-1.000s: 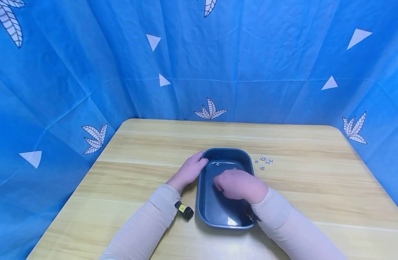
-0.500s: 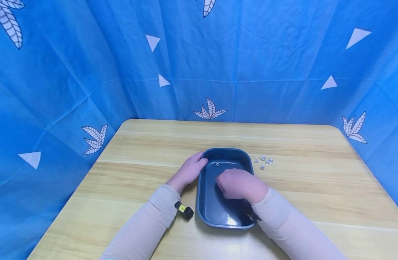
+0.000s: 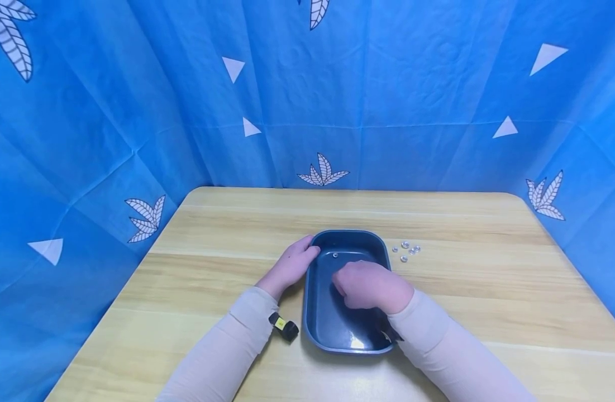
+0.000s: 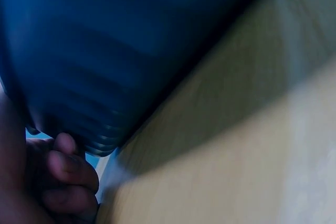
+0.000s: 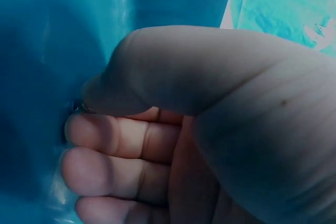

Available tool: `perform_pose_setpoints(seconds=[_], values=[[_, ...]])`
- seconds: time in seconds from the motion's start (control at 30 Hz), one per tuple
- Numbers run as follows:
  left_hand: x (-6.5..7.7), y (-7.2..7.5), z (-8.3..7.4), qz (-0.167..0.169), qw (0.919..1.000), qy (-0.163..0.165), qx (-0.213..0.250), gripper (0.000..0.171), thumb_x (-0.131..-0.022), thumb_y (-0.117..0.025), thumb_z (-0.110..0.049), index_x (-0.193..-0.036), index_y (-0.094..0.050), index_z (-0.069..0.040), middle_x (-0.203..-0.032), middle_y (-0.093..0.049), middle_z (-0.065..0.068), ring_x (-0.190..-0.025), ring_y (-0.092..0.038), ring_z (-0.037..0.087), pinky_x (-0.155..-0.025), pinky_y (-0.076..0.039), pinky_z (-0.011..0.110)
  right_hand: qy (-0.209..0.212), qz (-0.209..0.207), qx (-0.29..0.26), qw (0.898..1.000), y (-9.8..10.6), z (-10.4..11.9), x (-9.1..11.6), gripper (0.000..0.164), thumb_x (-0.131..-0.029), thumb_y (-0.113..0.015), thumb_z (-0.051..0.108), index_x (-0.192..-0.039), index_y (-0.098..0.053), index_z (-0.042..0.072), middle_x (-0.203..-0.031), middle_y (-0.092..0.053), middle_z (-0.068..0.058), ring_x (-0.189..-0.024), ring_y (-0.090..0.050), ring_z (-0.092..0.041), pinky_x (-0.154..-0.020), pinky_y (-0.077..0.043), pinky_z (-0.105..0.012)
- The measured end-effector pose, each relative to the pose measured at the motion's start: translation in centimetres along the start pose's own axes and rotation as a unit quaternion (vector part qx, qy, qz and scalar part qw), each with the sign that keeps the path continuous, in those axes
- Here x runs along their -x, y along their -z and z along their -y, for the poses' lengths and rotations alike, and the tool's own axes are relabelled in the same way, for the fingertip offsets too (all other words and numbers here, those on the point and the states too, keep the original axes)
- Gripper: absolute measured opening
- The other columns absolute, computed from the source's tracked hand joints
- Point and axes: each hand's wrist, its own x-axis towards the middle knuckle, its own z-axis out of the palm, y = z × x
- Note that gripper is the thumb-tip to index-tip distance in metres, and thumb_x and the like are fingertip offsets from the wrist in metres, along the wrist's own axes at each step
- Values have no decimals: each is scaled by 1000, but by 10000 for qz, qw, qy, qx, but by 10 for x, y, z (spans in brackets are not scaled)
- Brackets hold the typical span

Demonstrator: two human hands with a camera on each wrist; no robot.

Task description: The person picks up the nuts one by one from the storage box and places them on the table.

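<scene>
Small metal piece (image 5: 84, 107): on the tray floor, at the tips of the right thumb and forefinger; largely covered by them, so its exact shape cannot be confirmed.

Right hand (image 3: 370, 285): inside the tray, right of its middle, reaching in over the right wall. Fingers curled; thumb and forefinger appear to have closed on the piece, leaving no clear gap. Whether the hold is firm cannot be told.

Tray (image 3: 337, 332): dark blue, long side running near to far, flat on the tabletop (image 3: 468, 268).

Left hand (image 3: 290, 265): at the far part of the tray's left side, thumb over the rim, the other fingers curled along the outer wall. It has hold of the tray and appears to be steadying it.

Loose ring (image 3: 335, 255): one, on the tray floor towards the far left, apart from the right hand.

Shiny rings (image 3: 405, 244): five, loosely grouped on the tabletop, right of the tray's far part.

Assessment: the step in hand is judged to be taking up the small piece from the tray floor. The next move would call for a secure fingertip pinch and a straight lift clear of the right wall, with the tray kept steady.
</scene>
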Motion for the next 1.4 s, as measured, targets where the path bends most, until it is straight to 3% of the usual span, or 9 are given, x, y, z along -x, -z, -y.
perform_pose_setpoints(seconds=[0.6,0.77,1.03,1.4], values=[[0,2,1,65,10000,-67,17,33,-104,-45,-35,-121,-66,-15,-114,-66,-1,-107,-57,21,-101,-44,45,304,-642,-33,9975,11,2,3,24,-83,-70,9,-73,-54,24,-64,-50,11,-60,-49,-10,-59,-44,-26],[-1,2,3,50,9999,-115,27,31,-103,-46,-35,-117,-66,-16,-111,-66,-1,-105,-57,21,-98,-45,44,285,-754,-90,9967,19,6,10,25,-83,-70,7,-74,-53,24,-66,-49,10,-62,-49,-10,-60,-44,-27],[-2,2,2,121,9998,-144,-16,29,-103,-45,-37,-112,-65,-18,-106,-65,-1,-101,-57,21,-93,-47,42,702,-1254,-153,9895,37,7,28,27,-82,-66,2,-76,-50,23,-69,-45,11,-64,-46,-9,-58,-42,-25],[-3,2,5,104,9998,-143,-75,27,-102,-45,-38,-111,-65,-20,-107,-64,-1,-103,-56,22,-97,-46,45,675,-1297,-496,9880,55,5,49,29,-81,-57,-3,-74,-45,22,-68,-41,9,-60,-41,-9,-53,-36,-25]])
